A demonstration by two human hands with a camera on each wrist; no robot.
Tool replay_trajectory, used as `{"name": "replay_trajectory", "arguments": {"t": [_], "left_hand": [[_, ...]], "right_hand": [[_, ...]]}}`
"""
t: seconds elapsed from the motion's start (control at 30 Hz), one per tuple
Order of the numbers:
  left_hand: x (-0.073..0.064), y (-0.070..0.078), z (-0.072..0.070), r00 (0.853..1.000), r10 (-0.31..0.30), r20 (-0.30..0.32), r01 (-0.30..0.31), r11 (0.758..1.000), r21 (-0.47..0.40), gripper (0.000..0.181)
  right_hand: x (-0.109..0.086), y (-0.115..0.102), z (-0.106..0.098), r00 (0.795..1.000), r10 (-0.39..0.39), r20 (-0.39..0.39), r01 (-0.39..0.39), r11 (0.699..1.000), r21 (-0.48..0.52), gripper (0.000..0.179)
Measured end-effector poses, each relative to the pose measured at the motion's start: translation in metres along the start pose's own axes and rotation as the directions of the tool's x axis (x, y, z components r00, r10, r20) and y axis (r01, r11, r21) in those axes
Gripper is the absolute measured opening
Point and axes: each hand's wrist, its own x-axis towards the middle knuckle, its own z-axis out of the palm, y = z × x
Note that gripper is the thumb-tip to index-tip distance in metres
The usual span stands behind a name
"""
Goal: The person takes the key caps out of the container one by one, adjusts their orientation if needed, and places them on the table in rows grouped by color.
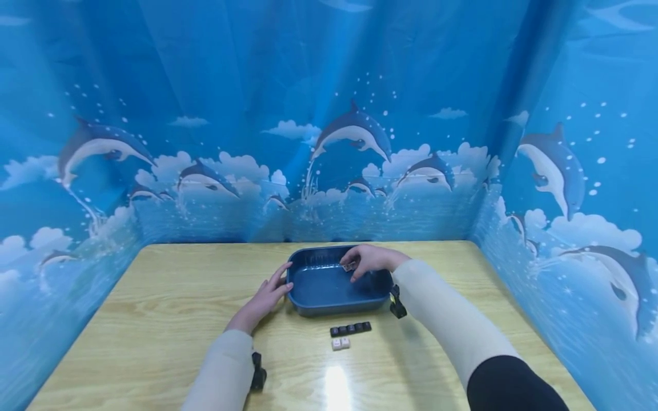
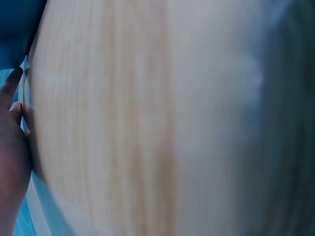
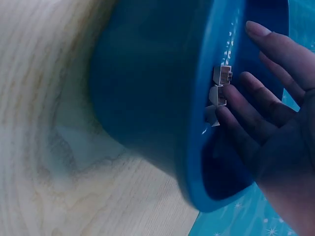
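Note:
A dark blue rectangular tray stands on the table. At its left side my left hand touches the wall and rim with fingers and thumb spread. My right hand is over the tray's inside, its fingers extended and its thumb apart from them. Several pale keycaps are at those fingertips, some with their hollow undersides showing; whether they rest on the tray cannot be made out. In front of the tray lie a row of black keycaps and two white keycaps.
The wooden table extends to both sides of the tray. A blue curtain printed with dolphins hangs behind it and along both sides. A black strap piece hangs from the right wrist, close to the tray's right side.

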Motion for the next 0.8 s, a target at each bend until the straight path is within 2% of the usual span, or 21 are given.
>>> {"name": "replay_trajectory", "arguments": {"t": [0.2, 0.43, 0.67, 0.8], "left_hand": [[0.000, 0.000, 0.002, 1.000, -0.017, -0.009, 0.017, 1.000, -0.008, 0.060], [-0.002, 0.002, 0.004, 0.999, -0.036, -0.015, 0.035, 0.999, -0.024, 0.060], [-0.002, 0.003, 0.004, 0.999, -0.029, -0.019, 0.029, 0.999, -0.015, 0.058], [-0.001, 0.001, 0.003, 1.000, -0.022, -0.020, 0.021, 1.000, -0.014, 0.058]], "right_hand": [[0.006, 0.000, -0.001, 1.000, 0.016, 0.021, -0.015, 0.998, -0.054, 0.055], [0.010, 0.002, 0.000, 0.997, 0.073, 0.034, -0.068, 0.990, -0.127, 0.049], [0.012, 0.001, 0.001, 0.991, 0.066, 0.116, -0.046, 0.985, -0.165, 0.035], [0.014, 0.000, 0.006, 0.990, 0.079, 0.121, -0.056, 0.981, -0.184, 0.028]]}}
